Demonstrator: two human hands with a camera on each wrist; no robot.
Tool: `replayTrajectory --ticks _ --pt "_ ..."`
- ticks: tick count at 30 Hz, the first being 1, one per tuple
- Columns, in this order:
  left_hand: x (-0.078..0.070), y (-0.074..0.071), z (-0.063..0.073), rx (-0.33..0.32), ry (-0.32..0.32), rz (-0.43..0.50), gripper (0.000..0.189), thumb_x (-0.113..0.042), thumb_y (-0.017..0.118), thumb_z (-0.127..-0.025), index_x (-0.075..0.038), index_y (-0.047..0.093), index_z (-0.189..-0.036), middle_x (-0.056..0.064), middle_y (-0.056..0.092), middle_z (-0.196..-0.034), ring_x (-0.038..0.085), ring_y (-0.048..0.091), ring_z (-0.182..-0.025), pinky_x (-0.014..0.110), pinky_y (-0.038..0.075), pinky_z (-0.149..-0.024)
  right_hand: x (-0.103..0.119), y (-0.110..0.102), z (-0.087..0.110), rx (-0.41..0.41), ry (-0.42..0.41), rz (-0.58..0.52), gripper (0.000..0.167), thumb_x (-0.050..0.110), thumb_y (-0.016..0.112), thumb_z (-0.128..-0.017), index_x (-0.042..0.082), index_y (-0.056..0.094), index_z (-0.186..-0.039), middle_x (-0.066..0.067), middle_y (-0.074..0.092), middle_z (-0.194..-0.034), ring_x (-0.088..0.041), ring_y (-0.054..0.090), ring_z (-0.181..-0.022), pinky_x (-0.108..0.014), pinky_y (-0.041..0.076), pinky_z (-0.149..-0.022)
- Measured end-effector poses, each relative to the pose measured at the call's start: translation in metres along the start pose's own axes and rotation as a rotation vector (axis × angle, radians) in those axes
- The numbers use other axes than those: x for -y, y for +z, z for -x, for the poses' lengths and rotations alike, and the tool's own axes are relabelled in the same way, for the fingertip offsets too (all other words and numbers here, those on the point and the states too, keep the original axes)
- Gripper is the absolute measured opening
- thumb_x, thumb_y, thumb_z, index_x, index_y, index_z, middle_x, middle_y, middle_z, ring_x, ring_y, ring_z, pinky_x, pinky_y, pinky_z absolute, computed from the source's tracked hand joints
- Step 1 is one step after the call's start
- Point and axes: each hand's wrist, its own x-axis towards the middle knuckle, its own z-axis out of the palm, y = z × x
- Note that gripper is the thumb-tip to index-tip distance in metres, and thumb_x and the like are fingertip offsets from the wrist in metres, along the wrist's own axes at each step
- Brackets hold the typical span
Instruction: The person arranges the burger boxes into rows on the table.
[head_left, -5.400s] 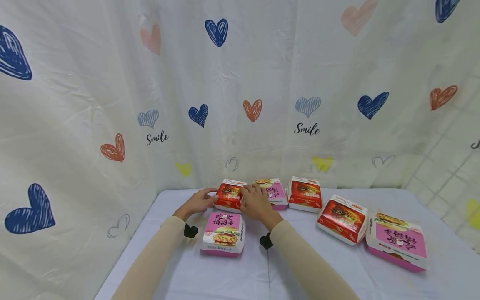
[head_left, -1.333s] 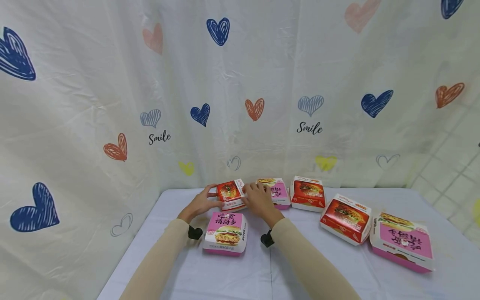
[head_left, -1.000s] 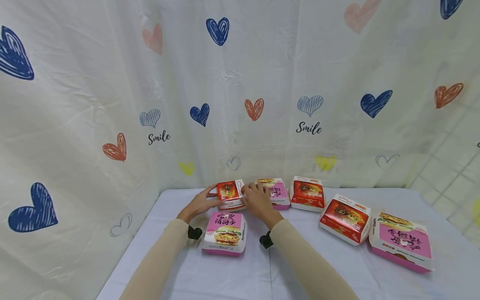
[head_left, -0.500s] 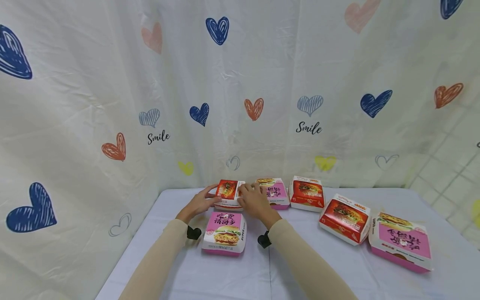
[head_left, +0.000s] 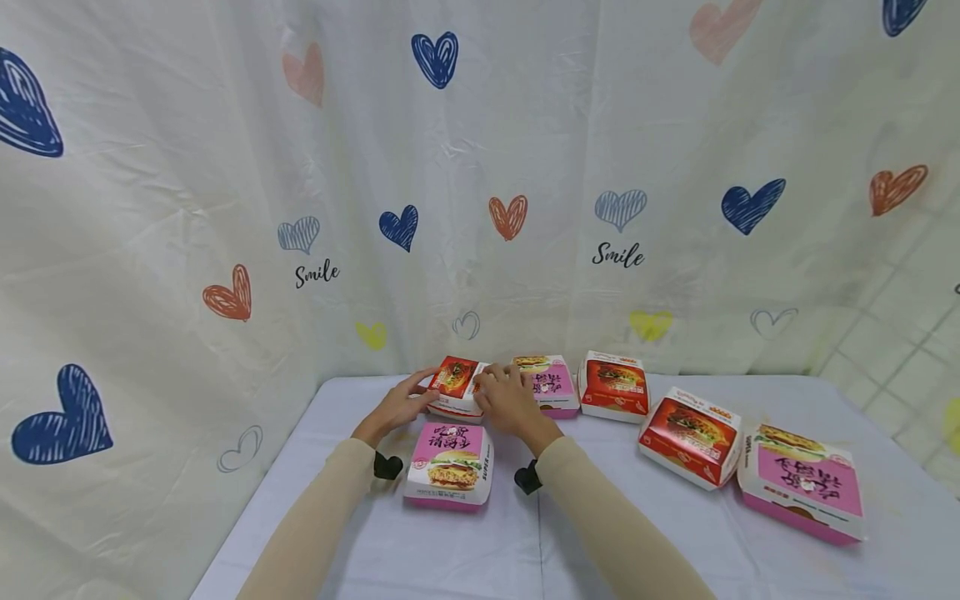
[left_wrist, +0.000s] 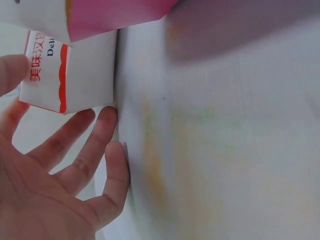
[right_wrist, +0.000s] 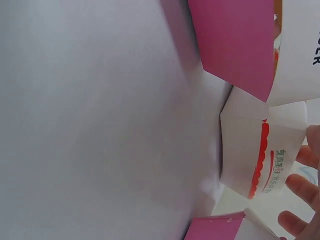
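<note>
A red-and-white burger box [head_left: 455,377] sits at the back left of the table, between both hands. My left hand [head_left: 396,408] holds its left corner, thumb on the near side. The left wrist view shows the box's white side [left_wrist: 90,75], with the other fingers of the left hand [left_wrist: 65,185] spread beside it. Curled over the right edge of the lid, my right hand [head_left: 510,404] hides that part of the box. In the right wrist view its fingers reach the far side of the box [right_wrist: 245,145]. A pink burger box [head_left: 448,467] lies just in front.
Another pink burger box [head_left: 551,382] stands right behind the right hand. Farther right are two red burger boxes, one at the back [head_left: 615,383] and one nearer [head_left: 690,433], then a larger-looking pink box [head_left: 806,479]. A heart-printed curtain [head_left: 540,283] hangs behind the table.
Between the hands the red burger box has turned clockwise; its lid's white strip, at the back 5.4 seconds ago, now faces right. Both hands stay on it. The other boxes remain in place.
</note>
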Motion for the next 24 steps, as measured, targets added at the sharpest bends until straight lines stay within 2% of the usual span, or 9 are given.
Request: replayTrajectory --ticks 3,6,8,15,24 --pt "0.0019 0.0013 -0.0008 -0.014 0.006 -0.024 0.059 -0.050 0.060 -0.100 -0.035 0.043 -0.155 0.019 0.061 -0.140 0.031 0.065 -0.116 0.050 0.053 -0.094 0.0000 -0.0002 0.0001 -0.004 0.006 -0.029 0.032 0.034 0.049 -0.108 0.026 0.058 -0.137 -0.006 0.045 -0.156 -0.038 0.033 -0.146 -0.064 0.022 -0.120" --pt "0.0034 0.0026 -0.0014 -0.025 0.005 -0.044 0.059 -0.053 0.059 -0.100 -0.037 0.042 -0.155 0.018 0.059 -0.143 0.035 0.058 -0.130 0.060 0.044 -0.107 -0.0006 -0.0005 0.0002 -0.009 0.011 -0.064 0.029 0.033 0.050 -0.107 0.026 0.059 -0.134 -0.008 0.042 -0.159 -0.039 0.029 -0.150 -0.065 0.020 -0.121" --pt "0.0043 0.0030 -0.0017 -0.029 0.005 -0.054 0.059 -0.053 0.059 -0.100 -0.038 0.042 -0.154 0.017 0.058 -0.146 0.036 0.055 -0.134 0.063 0.039 -0.111 -0.0013 -0.0004 0.0000 -0.008 0.012 -0.077 0.028 0.033 0.051 -0.107 0.026 0.059 -0.133 -0.010 0.041 -0.161 -0.040 0.027 -0.152 -0.066 0.019 -0.122" --pt "0.0031 0.0031 -0.0011 -0.023 0.025 -0.056 0.058 -0.051 0.057 -0.102 -0.035 0.041 -0.156 0.017 0.055 -0.149 0.037 0.055 -0.134 0.064 0.039 -0.110 -0.0020 -0.0019 -0.0002 0.015 0.020 -0.095 0.029 0.035 0.052 -0.106 0.025 0.057 -0.133 -0.013 0.038 -0.163 -0.041 0.022 -0.155 -0.065 0.016 -0.123" --pt "0.0024 0.0050 -0.0009 -0.035 -0.014 -0.016 0.051 -0.047 0.060 -0.101 -0.038 0.045 -0.149 0.019 0.064 -0.135 0.035 0.061 -0.126 0.059 0.043 -0.107 -0.0034 -0.0025 -0.0006 0.034 0.035 -0.081 0.041 0.039 0.051 -0.106 0.026 0.054 -0.145 -0.013 0.037 -0.163 -0.042 0.022 -0.154 -0.065 0.016 -0.122"
